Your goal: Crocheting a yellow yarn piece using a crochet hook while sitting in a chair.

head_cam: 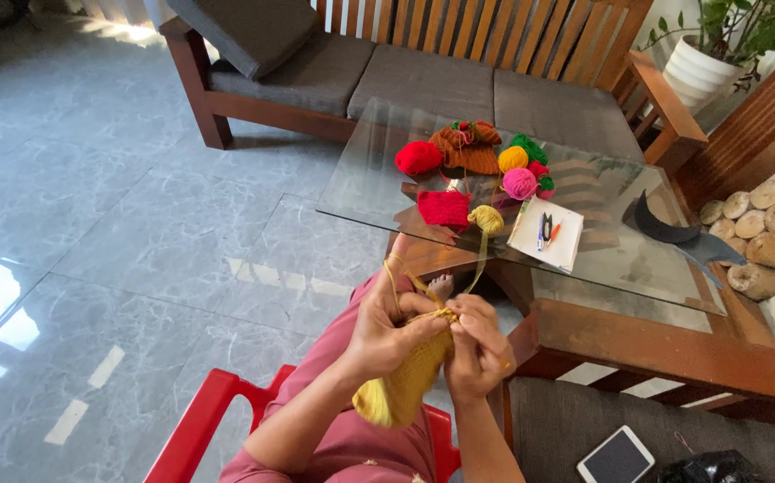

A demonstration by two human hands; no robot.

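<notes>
Head camera view, looking down at a seated person's lap. At lower centre of the frame, a piece of yellow knitted fabric (402,385) hangs from two hands, its finished part drooping toward the pink-clad thighs so the working edge stays on top, close to the eyes. The left hand (385,326) is closed around the upper edge of the fabric, with a strand of yarn looped over a raised finger, apparently to keep it taut. The right hand (477,344) is closed too, pinching the same edge just beside the left; whether it holds a hook or needle cannot be told. The strand (479,264) rises to a small yellow yarn ball (487,218) on the near edge of a glass tabletop (369,188) at mid-frame, placed where it can feed freely. Behind it lie a red knitted piece (444,207), red (419,157), pink (520,183) and green (527,147) balls, and an orange knitted item (468,148). A notepad with pens (546,233) lies right of them. A red plastic chair (198,427) shows at lower left, a phone (616,455) at lower right on a grey cushion, and a wooden sofa (423,80) across the top.
</notes>
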